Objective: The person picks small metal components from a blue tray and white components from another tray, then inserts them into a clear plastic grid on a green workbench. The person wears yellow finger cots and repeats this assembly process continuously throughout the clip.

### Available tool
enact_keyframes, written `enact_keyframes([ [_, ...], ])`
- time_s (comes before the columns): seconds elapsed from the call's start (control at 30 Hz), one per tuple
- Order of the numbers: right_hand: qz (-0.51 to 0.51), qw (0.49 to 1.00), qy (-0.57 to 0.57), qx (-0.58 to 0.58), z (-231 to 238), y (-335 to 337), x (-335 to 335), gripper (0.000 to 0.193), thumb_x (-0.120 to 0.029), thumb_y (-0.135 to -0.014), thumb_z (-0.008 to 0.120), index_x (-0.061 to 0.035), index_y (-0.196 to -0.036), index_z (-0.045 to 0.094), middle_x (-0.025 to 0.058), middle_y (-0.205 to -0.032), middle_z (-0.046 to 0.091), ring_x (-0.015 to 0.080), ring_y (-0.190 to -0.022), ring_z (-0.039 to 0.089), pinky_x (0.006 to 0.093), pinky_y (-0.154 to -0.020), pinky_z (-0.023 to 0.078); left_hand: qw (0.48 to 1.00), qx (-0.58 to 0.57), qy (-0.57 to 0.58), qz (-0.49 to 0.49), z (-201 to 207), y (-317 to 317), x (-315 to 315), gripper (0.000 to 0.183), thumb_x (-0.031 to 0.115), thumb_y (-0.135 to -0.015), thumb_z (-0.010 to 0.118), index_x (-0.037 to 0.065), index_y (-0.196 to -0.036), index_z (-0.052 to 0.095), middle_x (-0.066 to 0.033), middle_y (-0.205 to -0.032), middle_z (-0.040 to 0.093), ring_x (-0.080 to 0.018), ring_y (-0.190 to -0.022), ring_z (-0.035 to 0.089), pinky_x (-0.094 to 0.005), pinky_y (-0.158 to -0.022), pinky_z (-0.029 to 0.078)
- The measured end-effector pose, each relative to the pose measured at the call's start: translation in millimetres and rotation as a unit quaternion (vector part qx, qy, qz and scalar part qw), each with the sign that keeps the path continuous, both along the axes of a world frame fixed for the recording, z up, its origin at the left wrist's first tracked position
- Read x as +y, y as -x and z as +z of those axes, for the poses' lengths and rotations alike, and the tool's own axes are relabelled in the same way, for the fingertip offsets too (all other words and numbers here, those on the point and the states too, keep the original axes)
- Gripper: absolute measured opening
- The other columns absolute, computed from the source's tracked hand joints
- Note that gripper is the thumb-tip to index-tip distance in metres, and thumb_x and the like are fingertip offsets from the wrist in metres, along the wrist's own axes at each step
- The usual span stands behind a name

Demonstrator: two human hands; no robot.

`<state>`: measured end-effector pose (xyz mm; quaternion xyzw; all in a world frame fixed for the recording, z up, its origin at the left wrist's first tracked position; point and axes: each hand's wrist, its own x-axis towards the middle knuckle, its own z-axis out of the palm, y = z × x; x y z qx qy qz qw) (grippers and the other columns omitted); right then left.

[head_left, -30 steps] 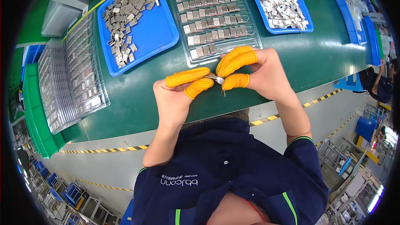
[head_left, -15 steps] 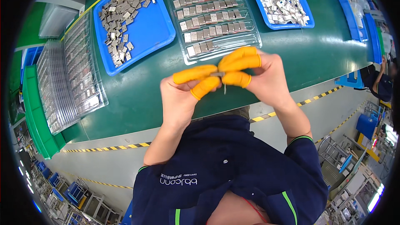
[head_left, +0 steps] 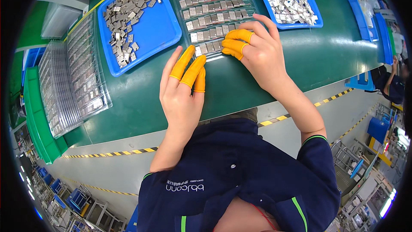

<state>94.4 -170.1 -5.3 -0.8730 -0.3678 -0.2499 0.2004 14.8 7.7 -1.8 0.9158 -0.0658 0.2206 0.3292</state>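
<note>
A clear plastic blister tray (head_left: 240,12) filled with rows of silvery USB connectors (head_left: 210,20) lies in front of me. My right hand (head_left: 256,51), in yellow finger cots, bends over the front row with thumb and fingers pinched together at its right end. A small USB connector seems to be in that pinch, mostly hidden by the fingertips. My left hand (head_left: 182,90), also wearing yellow finger cots, has its fingers stretched and apart. Its fingertips rest by the tray's front left corner, next to the first connectors of the row, with nothing held.
On the left, a blue bin (head_left: 161,34) holds loose metal connectors. Another blue bin (head_left: 319,21) with white parts stands at the right. Stacked clear trays (head_left: 64,90) lean at the far left beside a green bin (head_left: 36,116). The green table (head_left: 141,107) ends in front of my body.
My hands were together over the table's near side, pinching a small metal piece. They have moved forward to the tray; the left has let go and opened, the right reaches the front row.
</note>
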Motion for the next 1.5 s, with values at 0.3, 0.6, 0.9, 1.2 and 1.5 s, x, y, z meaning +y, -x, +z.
enact_keyframes([
  [0.3, -0.179, 0.982, -0.015, 0.064, 12, -34, -72, 0.024, -0.014, -0.076, 0.07, -0.0047, -0.098, 0.067, 0.0146, -0.091, 0.064, 0.0319, -0.09, 0.056, 0.0404, -0.079, 0.044, 0.997, 0.016, -0.079, 0.002, 21, -18, 47, 0.026, 0.002, -0.078, 0.065, 0.007, -0.104, 0.067, -0.0091, -0.116, 0.062, -0.026, -0.114, 0.054, -0.0358, -0.097, 0.04],
  [0.6, -0.316, 0.933, 0.041, 0.165, 1, -83, -114, 0.025, -0.019, -0.075, 0.071, -0.0025, -0.094, 0.067, 0.0175, -0.091, 0.063, 0.0331, -0.08, 0.06, 0.0404, -0.073, 0.048, 0.989, 0.099, -0.091, 0.065, 14, -109, 113, 0.025, 0.016, -0.081, 0.065, 0.007, -0.104, 0.067, -0.0158, -0.097, 0.064, -0.0299, -0.088, 0.061, -0.0375, -0.078, 0.048],
  [0.9, -0.21, 0.97, -0.094, 0.084, -2, -81, -122, 0.021, -0.009, -0.076, 0.069, -0.006, -0.096, 0.071, 0.0139, -0.091, 0.067, 0.0277, -0.084, 0.063, 0.0327, -0.075, 0.049, 0.974, 0.135, -0.159, 0.09, 11, -155, 84, 0.027, 0.029, -0.075, 0.07, 0.009, -0.092, 0.072, -0.0144, -0.085, 0.065, -0.0308, -0.078, 0.063, -0.0397, -0.073, 0.05],
  [1.2, -0.174, 0.939, -0.264, 0.135, 25, -56, -84, 0.02, -0.004, -0.08, 0.065, -0.0056, -0.099, 0.07, 0.0087, -0.099, 0.069, 0.0158, -0.087, 0.062, 0.0265, -0.08, 0.047, 0.97, 0.194, 0.142, 0.019, 20, -144, 92, 0.025, 0.016, -0.077, 0.069, 0.004, -0.099, 0.069, -0.008, -0.091, 0.068, -0.0151, -0.081, 0.064, -0.0276, -0.075, 0.049],
  [1.5, 0.057, 0.963, -0.224, 0.14, 47, 22, 18, 0.026, -0.002, -0.072, 0.07, -0.0051, -0.098, 0.067, 0.0088, -0.087, 0.062, 0.0278, -0.079, 0.059, 0.0333, -0.069, 0.05, 0.791, 0.314, 0.492, -0.183, 49, -42, 44, 0.025, 0.0, -0.079, 0.068, -0.008, -0.102, 0.062, -0.0157, -0.094, 0.067, -0.0213, -0.076, 0.067, -0.0292, -0.068, 0.056],
])
